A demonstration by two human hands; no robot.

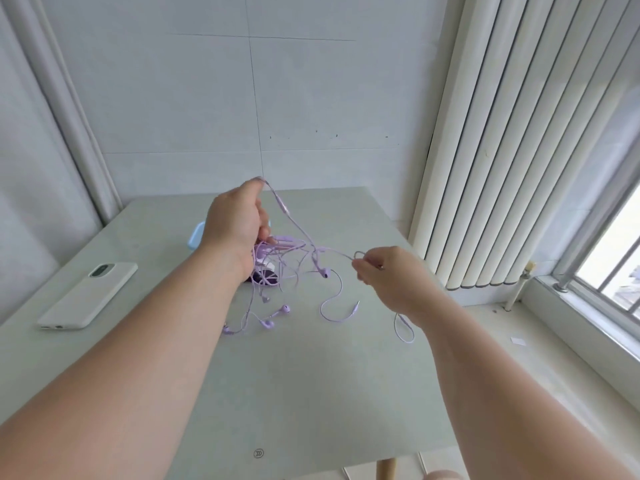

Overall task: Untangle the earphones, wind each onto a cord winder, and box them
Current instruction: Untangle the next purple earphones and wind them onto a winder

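Observation:
A tangle of lilac earphone cords [294, 252] hangs between my hands above the pale green table [294, 375]. My left hand [235, 220] is raised over the table's middle and pinches one cord at its fingertips, lifting it. My right hand [388, 275] pinches another strand lower and to the right, a small loop standing above its fingers. Several earbuds [284, 309] and a plug end [357, 303] trail on the table below. A dark purple object [265, 277] lies under the tangle, partly hidden by my left wrist. A light blue box [195, 235] peeks out behind my left hand.
A white phone [88, 296] lies face down on the table's left side. White tiled walls stand behind, vertical blinds and a window at the right. The table's near edge is at the bottom, a wooden leg [386, 469] below it.

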